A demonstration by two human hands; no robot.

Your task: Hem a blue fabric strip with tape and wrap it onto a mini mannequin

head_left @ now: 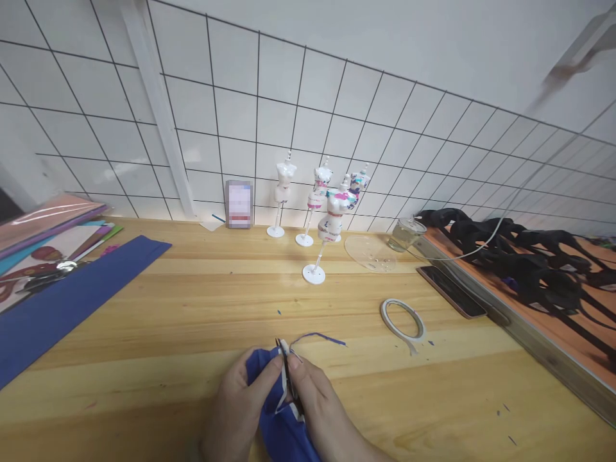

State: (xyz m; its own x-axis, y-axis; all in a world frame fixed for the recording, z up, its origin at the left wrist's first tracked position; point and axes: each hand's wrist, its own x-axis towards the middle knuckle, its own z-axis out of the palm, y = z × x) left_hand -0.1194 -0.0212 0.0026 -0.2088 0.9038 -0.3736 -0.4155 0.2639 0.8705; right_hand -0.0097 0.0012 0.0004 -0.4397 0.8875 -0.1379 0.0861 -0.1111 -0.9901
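Observation:
Near the front of the wooden table, my left hand (245,398) is closed on a piece of blue cloth (283,433), which hangs down between both hands. White strips show along the cloth's edges. Close beside it, my right hand (317,404) is closed on a thin dark pointed tool (289,375), its tip upward between the thumbs; its exact kind is unclear. The right fingers also seem to touch the cloth's edge. A small white bit shows at the thumb tips. From there a narrow blue strip (320,335) trails to the right over the table.
White dress-form stands (314,274) rise at the back. A tape roll (403,319), a phone (451,292), a glass jar (407,235) and a clear disc (369,254) lie right, beside black straps (539,256). Folded blue cloth (81,295) and scissors (45,276) lie left.

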